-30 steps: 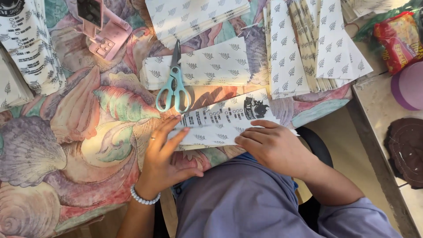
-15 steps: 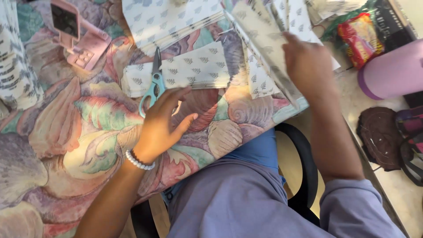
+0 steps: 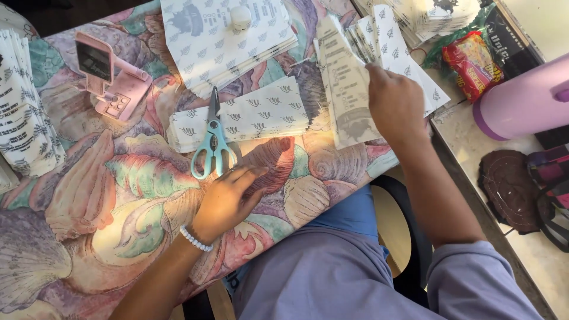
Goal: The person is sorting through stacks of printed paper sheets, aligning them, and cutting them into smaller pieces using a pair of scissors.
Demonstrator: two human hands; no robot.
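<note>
My right hand [image 3: 396,104] is at the right side of the table, fingers closed on a long printed paper piece [image 3: 347,98] that lies on a fanned pile of similar white pieces [image 3: 409,65]. My left hand [image 3: 228,198] rests flat on the shell-patterned tablecloth [image 3: 89,195], holding nothing, with a white bead bracelet on its wrist. Its fingertips lie just below the teal-handled scissors [image 3: 213,145], which are closed and point away from me. Beside the scissors sits a low stack of leaf-printed paper rectangles [image 3: 261,112].
A bigger paper stack [image 3: 207,41] with a small white cap [image 3: 240,18] lies at the back. A pink stand with a small screen [image 3: 109,77] and another paper pile [image 3: 24,124] are at left. Off the right edge: red snack pack [image 3: 471,56], lilac container [image 3: 524,101], brown round mat [image 3: 507,184].
My right hand carried the printed piece from in front of me to the pile at the right. My left hand let go of it and settled flat below the scissors.
</note>
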